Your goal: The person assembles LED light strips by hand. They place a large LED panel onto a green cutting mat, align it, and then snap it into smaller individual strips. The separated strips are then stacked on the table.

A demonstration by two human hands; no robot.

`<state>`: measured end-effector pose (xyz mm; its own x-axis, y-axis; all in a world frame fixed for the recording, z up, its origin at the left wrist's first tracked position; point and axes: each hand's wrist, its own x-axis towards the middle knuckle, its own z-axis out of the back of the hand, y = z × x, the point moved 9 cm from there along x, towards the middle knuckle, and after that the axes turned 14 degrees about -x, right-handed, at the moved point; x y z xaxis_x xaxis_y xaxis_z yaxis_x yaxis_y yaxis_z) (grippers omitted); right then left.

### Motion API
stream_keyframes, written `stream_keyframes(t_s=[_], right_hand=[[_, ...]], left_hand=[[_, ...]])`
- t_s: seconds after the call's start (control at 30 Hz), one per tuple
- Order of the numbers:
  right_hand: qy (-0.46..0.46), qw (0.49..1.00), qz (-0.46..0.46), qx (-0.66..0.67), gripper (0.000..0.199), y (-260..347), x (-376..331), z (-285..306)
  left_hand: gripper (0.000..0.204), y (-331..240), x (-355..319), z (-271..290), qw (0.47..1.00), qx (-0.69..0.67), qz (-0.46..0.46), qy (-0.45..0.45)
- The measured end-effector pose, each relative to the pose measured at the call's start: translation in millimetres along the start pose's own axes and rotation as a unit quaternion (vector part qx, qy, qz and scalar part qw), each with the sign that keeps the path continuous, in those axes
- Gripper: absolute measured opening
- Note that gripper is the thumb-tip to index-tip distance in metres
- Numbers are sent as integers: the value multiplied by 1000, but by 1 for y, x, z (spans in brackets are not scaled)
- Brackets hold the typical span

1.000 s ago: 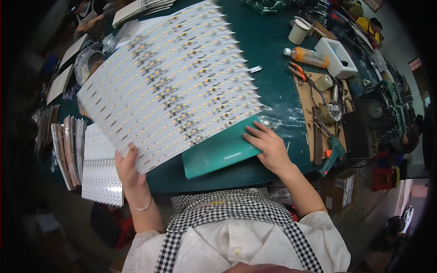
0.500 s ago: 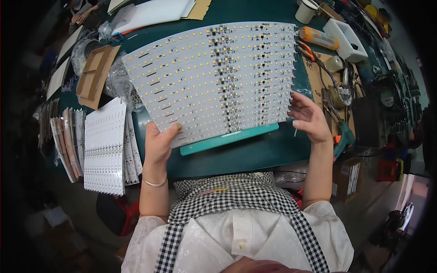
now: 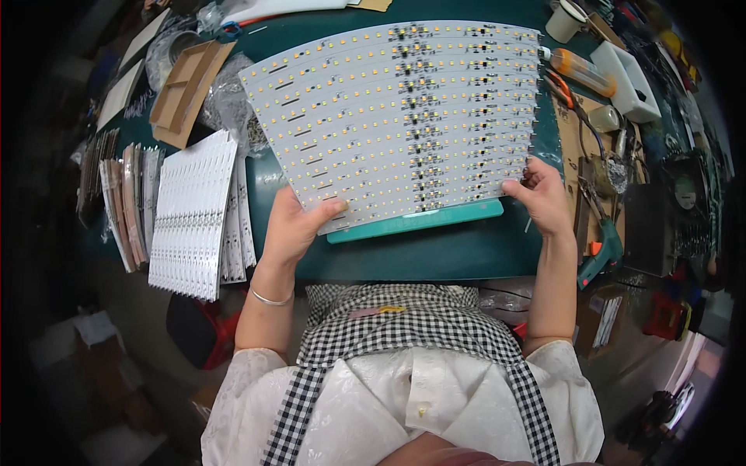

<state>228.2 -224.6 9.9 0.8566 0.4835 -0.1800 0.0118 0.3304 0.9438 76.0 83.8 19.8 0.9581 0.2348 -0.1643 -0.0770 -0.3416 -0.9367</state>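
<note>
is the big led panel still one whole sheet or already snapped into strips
Whole: the led panel spans unbroken between left hand and right hand, strips still joined.

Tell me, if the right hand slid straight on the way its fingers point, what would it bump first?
The right hand points left along the LED panel it already grips, so it would likely just slide further over that panel; depth is hard to judge.

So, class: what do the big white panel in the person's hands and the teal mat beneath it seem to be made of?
White panel: probably rigid circuit board, matt white, with rows of small yellow chips, held flat by the left hand and right hand. Teal mat: likely rubber or soft plastic, judging by its smooth, dull, even colour.
</note>
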Motion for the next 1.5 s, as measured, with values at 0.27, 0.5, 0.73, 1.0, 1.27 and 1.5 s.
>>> stream_keyframes(t_s=[0.27, 0.5, 0.73, 1.0, 1.27, 1.5], right_hand=[[34, 996, 12, -81, 31, -4, -2, 13], [65, 996, 5, -56, 36, 5, -1, 9], [68, 992, 9, -107, 35, 17, 1, 4], [87, 988, 17, -125, 30, 7, 8, 5], [-29, 988, 69, -135, 20, 3, -12, 14], [-150, 952, 184, -194, 25, 28, -34, 15]], left_hand=[[39, -3, 2, 1, 998, 60, -20, 21], [38, -4, -3, -6, 998, 36, -24, 35], [42, -5, -14, -2, 995, 76, -53, -31], [31, 3, -23, 3, 993, 90, -67, -46], [21, 10, -38, 1, 987, 72, -136, -35], [27, 8, -50, -3, 953, 148, -265, -8]])
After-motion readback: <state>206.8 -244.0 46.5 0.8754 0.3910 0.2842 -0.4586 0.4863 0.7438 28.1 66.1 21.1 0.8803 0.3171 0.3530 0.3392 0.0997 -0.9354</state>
